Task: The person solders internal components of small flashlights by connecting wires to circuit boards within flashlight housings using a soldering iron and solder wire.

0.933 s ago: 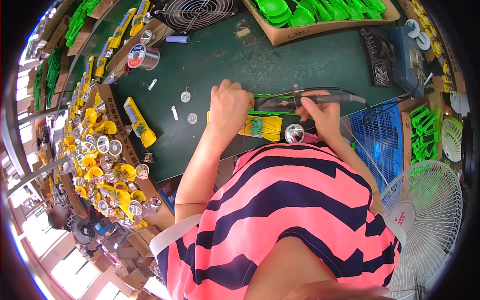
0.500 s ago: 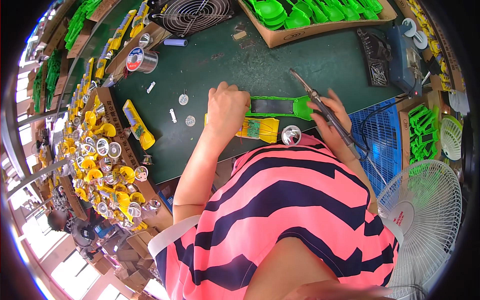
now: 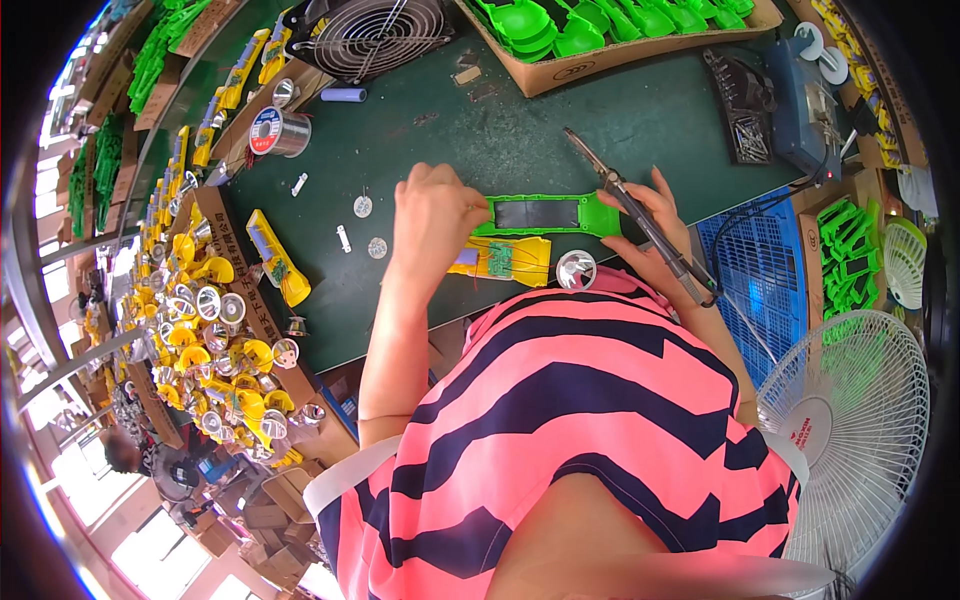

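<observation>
My left hand [image 3: 433, 218] presses down on the left end of a green plastic housing [image 3: 548, 213] and a yellow housing [image 3: 508, 260] with a small circuit board and wires, both lying on the dark green bench [image 3: 500, 130]. My right hand [image 3: 655, 225] grips a soldering iron [image 3: 630, 205], its tip lifted and pointing up-left, away from the parts. A shiny round reflector [image 3: 575, 270] lies just below the green housing, by my right hand.
A solder spool [image 3: 280, 131] and a yellow part [image 3: 278, 257] sit left. A cardboard box of green shells [image 3: 610, 25] and a fan [image 3: 370, 35] stand at the back. Yellow parts and reflectors [image 3: 215, 330] crowd the left edge. A blue crate [image 3: 760, 290] and white fan [image 3: 850, 420] are right.
The soldering iron lay low across the green housing, then swung up; its tip now points up-left, away from the parts. My left hand stays on the housings.
</observation>
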`<state>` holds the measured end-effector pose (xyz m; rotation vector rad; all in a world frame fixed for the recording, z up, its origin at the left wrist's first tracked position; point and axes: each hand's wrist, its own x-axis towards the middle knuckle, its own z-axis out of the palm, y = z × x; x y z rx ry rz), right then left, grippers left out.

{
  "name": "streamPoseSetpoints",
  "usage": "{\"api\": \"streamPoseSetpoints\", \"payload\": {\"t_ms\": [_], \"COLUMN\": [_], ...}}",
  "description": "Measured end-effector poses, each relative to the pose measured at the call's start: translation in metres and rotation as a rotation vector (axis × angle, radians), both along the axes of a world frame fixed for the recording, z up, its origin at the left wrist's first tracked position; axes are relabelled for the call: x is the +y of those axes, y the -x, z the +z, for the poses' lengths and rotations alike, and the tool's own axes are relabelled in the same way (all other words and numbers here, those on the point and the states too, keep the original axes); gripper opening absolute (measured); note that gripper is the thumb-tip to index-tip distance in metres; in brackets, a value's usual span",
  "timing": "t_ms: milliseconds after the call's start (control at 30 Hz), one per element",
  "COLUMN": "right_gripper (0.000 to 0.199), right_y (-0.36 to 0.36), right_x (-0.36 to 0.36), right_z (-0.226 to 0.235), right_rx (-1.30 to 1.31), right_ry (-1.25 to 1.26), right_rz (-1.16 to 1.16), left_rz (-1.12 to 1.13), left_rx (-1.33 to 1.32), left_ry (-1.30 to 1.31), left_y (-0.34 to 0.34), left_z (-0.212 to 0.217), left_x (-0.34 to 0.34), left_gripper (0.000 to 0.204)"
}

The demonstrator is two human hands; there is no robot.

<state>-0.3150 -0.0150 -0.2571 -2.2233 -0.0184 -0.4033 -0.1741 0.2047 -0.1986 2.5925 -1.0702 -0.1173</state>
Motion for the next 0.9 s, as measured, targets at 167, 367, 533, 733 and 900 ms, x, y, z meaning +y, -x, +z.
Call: {"api": "streamPoseSetpoints", "payload": {"t_ms": [167, 367, 533, 733, 900], "right_gripper": [0.054, 0.053, 0.052, 0.048, 0.038], "right_y": [-0.002, -0.002, -0.012, -0.034, -0.039], "right_x": [-0.004, -0.002, -0.001, 0.008, 0.000], "right_z": [-0.005, 0.000, -0.003, 0.000, 0.005], "right_rx": [-0.025, -0.043, -0.047, -0.034, -0.070], "right_ry": [-0.055, -0.002, -0.040, -0.150, -0.032], "right_rz": [0.011, 0.030, 0.067, 0.189, 0.295], "left_rz": [-0.280, -0.339, -0.223, 0.019, 0.106], "left_rx": [-0.013, -0.104, 0.054, -0.099, -0.014], "left_ry": [0.211, -0.034, 0.278, 0.369, 0.164], "left_y": [0.020, 0.044, 0.047, 0.045, 0.035], "left_z": [0.033, 0.004, -0.017, -0.025, -0.030], "left_x": [-0.007, -0.011, -0.006, -0.025, -0.026], "left_gripper": [0.015, 0.021, 0.012, 0.005, 0.006]}}
